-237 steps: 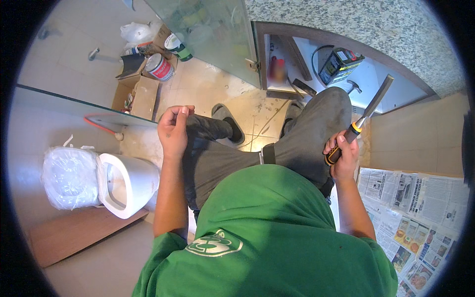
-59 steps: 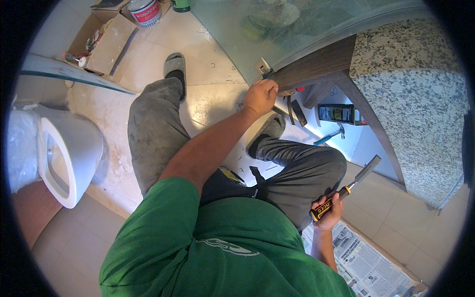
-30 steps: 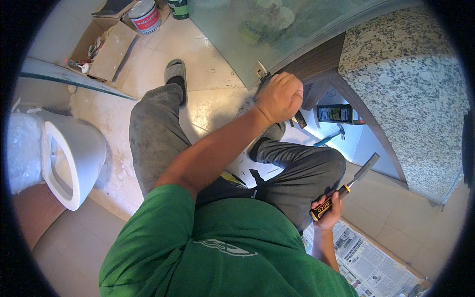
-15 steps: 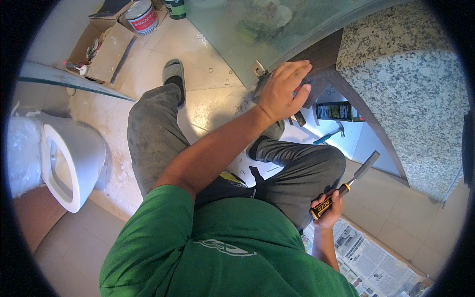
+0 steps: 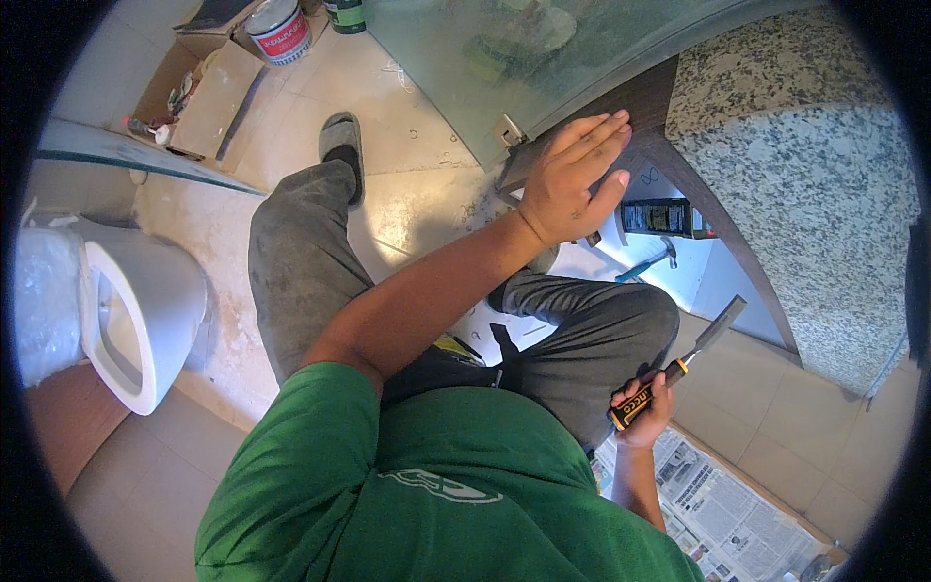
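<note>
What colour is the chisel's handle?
The chisel's handle is black with yellow-orange parts, shown in the head view.

Tiled bathroom, dusty beige floor (image 5: 301, 126) with a bright patch of light (image 5: 390, 250), white toilet (image 5: 176, 291) at left, greenish glass panel (image 5: 436, 78) at top, speckled granite surface (image 5: 810, 184) at upper right, pale tiled wall (image 5: 121, 63) at upper left.

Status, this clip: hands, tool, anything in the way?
Right hand gripping chisel, blade pointing away from body. Left hand open over dark wooden cabinet frame, contact unclear. Hand partly hides frame.
</note>
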A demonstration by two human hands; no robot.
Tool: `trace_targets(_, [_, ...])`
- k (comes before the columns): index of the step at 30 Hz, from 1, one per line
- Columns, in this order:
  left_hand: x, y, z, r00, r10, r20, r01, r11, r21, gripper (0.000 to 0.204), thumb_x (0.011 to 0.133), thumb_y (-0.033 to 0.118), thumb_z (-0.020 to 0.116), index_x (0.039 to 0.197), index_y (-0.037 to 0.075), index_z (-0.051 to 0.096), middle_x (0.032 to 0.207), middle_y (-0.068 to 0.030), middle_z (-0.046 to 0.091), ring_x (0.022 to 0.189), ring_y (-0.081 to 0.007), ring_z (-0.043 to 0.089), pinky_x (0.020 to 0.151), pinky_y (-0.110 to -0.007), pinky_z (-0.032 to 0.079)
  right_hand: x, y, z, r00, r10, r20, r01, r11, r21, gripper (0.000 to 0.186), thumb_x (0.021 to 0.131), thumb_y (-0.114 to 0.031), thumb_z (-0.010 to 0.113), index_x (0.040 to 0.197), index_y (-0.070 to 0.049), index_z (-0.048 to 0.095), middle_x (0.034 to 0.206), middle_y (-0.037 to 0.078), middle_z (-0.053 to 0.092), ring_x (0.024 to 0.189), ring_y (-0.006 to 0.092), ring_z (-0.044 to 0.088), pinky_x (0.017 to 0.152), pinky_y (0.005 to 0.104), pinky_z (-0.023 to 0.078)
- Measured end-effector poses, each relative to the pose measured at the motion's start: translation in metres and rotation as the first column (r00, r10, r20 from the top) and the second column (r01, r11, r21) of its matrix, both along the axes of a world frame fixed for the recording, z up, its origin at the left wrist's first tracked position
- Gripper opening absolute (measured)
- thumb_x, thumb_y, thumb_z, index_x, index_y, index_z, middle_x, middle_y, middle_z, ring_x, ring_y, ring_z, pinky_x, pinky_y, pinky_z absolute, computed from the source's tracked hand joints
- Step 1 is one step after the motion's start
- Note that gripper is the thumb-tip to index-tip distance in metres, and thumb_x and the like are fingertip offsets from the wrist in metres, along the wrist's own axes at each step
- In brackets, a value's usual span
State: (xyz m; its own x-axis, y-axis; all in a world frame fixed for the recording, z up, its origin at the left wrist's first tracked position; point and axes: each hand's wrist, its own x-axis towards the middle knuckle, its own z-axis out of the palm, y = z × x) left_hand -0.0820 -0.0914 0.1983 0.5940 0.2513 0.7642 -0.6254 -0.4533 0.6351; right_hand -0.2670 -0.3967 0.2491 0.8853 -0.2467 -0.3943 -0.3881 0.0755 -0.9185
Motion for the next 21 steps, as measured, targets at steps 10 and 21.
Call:
trace_targets(10, [-0.007,-0.005,0.013,0.997,-0.063,-0.036,0.059,0.993,-0.098,0.054,0.090,0.013,0.068,0.137,-0.010,0.056,0.148,-0.0263,0.054,0.129,-0.0419,0.055,0.110,-0.045,0.044,0.000,0.000,0.001,1.000,0.005,-0.014,-0.006,1.000,-0.008,0.034,0.103,-0.041,0.058,0.094,-0.009,0.052,0.066,0.007,0.058,0.049,0.0199,0.062,0.044,0.0299,0.052])
trace_targets(21, [-0.003,-0.001,0.019,0.994,-0.079,-0.072,0.079,0.997,-0.008,0.061,0.091,0.017,0.066,0.144,-0.009,0.051,0.156,-0.0269,0.045,0.133,-0.0434,0.051,0.113,-0.046,0.039,0.001,0.002,0.002,1.000,-0.011,-0.014,0.011,1.000,-0.024,0.033,0.103,-0.040,0.060,0.095,-0.009,0.053,0.065,0.007,0.058,0.048,0.0203,0.061,0.044,0.0312,0.052])
